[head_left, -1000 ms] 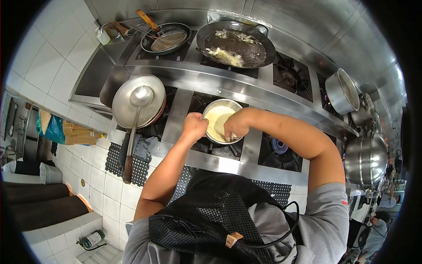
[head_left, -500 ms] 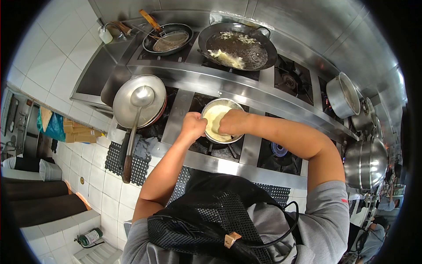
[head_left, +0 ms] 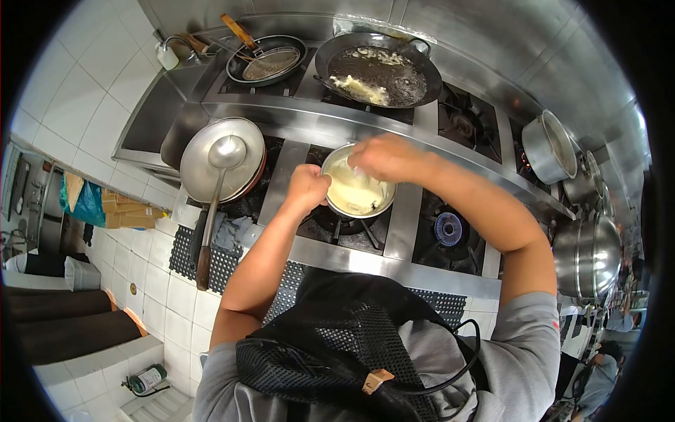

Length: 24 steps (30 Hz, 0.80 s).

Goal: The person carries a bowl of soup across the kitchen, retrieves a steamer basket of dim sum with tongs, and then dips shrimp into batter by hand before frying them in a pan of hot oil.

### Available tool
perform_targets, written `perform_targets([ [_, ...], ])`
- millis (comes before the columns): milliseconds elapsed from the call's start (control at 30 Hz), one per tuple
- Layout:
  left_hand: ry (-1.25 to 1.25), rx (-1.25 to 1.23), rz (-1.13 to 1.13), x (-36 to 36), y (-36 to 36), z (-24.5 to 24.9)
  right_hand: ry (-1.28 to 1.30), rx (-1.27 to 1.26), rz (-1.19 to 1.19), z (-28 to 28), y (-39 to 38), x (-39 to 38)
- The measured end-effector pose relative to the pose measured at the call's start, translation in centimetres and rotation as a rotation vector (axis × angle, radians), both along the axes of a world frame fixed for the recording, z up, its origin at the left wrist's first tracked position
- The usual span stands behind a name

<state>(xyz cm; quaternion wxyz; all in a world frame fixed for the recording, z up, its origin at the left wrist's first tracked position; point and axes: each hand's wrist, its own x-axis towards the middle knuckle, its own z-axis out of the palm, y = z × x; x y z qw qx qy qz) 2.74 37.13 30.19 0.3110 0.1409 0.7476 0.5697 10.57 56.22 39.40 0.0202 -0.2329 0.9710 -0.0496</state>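
Observation:
My left hand (head_left: pixel 308 188) is closed on the left rim of a round metal bowl (head_left: pixel 389 200), which stands over a burner grate. Pale yellow batter (head_left: pixel 351 191) fills the bowl, with a small dark speck near its lower right. Over the bowl's far side is my right hand (head_left: pixel 387 158), slightly blurred. Its fingers are drawn together and point down toward the batter; what they hold, if anything, is hidden. Behind the bowl sits a wide black wok (head_left: pixel 430 84) of dark oil, with pale battered pieces (head_left: pixel 360 89) frying in it.
A ladle (head_left: pixel 228 151) rests across a lidded pan (head_left: pixel 193 165) on the left, its handle sticking out past the stove edge. A strainer (head_left: pixel 271 63) lies in a black pan at the back. One burner (head_left: pixel 448 228) burns blue on the right, near metal pots (head_left: pixel 587 257).
My right hand has lifted from the batter and moved away from me to the bowl's far rim, uncovering more batter. My left hand keeps its grip on the bowl.

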Motion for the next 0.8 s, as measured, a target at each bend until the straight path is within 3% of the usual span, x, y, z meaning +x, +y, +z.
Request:
perform_targets([
  [200,0.042,0.046,-0.015,-1.1,1.4,2.0,0.149,-0.113,-0.086,7.4,1.8,0.4],
  [333,0.070,0.024,-0.046,-1.5,2.0,2.8,0.152,-0.062,-0.111,8.1,2.5,0.4],
  [433,0.043,0.052,-0.034,-1.5,2.4,2.8,0.124,0.094,-0.056,3.9,2.5,0.4],
  [600,0.074,0.001,-0.014,-1.3,3.1,2.4,-0.004,0.133,-0.057,-4.6,1.7,-0.8],
  [800,0.092,-0.061,-0.043,-1.6,3.0,1.5,-0.169,0.158,-0.120,-7.1,0.5,-1.4],
])
